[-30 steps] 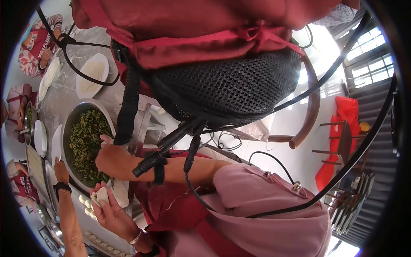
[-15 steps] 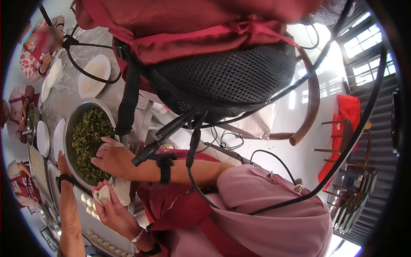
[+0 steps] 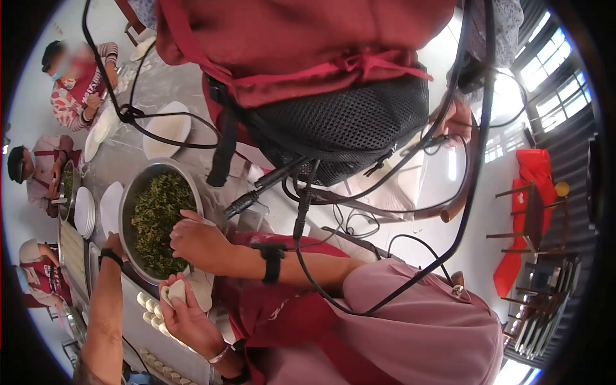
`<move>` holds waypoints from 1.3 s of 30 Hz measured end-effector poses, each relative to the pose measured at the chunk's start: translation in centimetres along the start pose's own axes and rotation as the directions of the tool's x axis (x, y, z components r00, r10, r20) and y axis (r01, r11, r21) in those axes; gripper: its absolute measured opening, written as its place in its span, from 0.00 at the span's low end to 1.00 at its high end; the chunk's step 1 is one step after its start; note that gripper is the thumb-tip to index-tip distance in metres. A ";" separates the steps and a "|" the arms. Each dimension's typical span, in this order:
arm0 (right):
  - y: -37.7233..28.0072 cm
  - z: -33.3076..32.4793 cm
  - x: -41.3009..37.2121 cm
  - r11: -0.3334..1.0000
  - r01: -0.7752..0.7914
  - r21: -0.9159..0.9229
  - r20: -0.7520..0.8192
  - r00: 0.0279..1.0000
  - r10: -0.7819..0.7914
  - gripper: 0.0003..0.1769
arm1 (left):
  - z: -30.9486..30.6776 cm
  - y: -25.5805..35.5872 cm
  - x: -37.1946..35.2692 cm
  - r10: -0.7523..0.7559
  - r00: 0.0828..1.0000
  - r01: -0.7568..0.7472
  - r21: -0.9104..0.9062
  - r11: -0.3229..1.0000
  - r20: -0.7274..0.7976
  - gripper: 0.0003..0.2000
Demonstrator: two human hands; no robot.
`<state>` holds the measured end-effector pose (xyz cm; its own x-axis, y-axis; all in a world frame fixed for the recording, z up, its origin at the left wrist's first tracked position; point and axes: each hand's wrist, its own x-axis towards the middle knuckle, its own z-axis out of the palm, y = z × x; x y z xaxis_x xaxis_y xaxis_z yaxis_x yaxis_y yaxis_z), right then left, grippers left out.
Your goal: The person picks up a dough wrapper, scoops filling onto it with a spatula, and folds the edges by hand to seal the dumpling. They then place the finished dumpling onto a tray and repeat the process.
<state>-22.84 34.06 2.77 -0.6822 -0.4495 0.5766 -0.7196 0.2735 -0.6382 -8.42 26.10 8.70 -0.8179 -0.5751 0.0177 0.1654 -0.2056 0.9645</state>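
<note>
My right hand [image 3: 200,245], a black band on its wrist, hangs over the near edge of a metal bowl [image 3: 132,266]. Its fingers curl in above the chopped green filling [image 3: 157,221], with one finger stretched apart; what they pinch, if anything, is hidden. Just beside the bowl's rim, my left hand [image 3: 190,324] holds a folded white dumpling [image 3: 173,294] between thumb and fingers. A bracelet and a dark band circle that wrist. Another person's hand [image 3: 114,247] touches the bowl's far side. Several pale dumplings [image 3: 153,312] lie on the table close to my left hand.
A co-worker in a red apron [image 3: 308,45] with a black mesh bag [image 3: 340,122] is close on one side. Black cables cross the view. Plates [image 3: 168,138] and stacked dishes [image 3: 85,212] stand on the table. Other people [image 3: 48,163] work opposite. Chairs [image 3: 529,221] stand behind.
The view has shifted, so the bowl and both hands appear farther right and slightly lower. Both hands keep nearly the same pose. Another person's hand now shows near the chair.
</note>
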 end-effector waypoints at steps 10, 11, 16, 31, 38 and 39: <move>-1.0 -0.6 -0.7 0.999 -0.037 -0.025 -0.026 0.999 0.036 0.08 | -1.0 0.1 -1.1 0.016 0.998 -0.012 -0.066 0.998 0.059 0.19; -0.9 -0.8 -0.7 0.998 -0.027 -0.060 0.008 1.000 0.027 0.08 | -0.9 0.1 -1.1 0.015 0.998 -0.011 -0.073 0.997 0.055 0.19; -0.7 -0.1 -1.0 1.000 -0.029 0.002 -0.036 0.999 0.029 0.04 | -1.3 -0.3 -1.4 0.012 0.999 -0.010 -0.088 0.996 0.031 0.20; -3.3 -9.6 -2.6 0.990 0.046 0.135 -0.206 0.978 -0.018 0.13 | -1.2 -0.4 -1.2 0.012 1.000 -0.011 -0.135 0.991 0.009 0.19; 0.8 -15.2 -2.3 0.693 -0.261 0.672 -0.332 0.731 0.596 0.14 | -0.8 -0.7 -1.1 -0.020 0.994 0.040 -0.201 0.979 0.103 0.19; 0.5 -15.0 -2.1 0.714 -0.281 0.641 -0.298 0.766 0.569 0.14 | -0.6 -0.7 -1.0 -0.010 0.993 0.035 -0.213 0.977 0.119 0.19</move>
<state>-23.75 47.92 8.88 -0.9708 0.0650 0.2309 -0.2397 -0.2232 -0.9449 -7.42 26.32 7.89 -0.8793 -0.4747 0.0392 0.2498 -0.3894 0.8865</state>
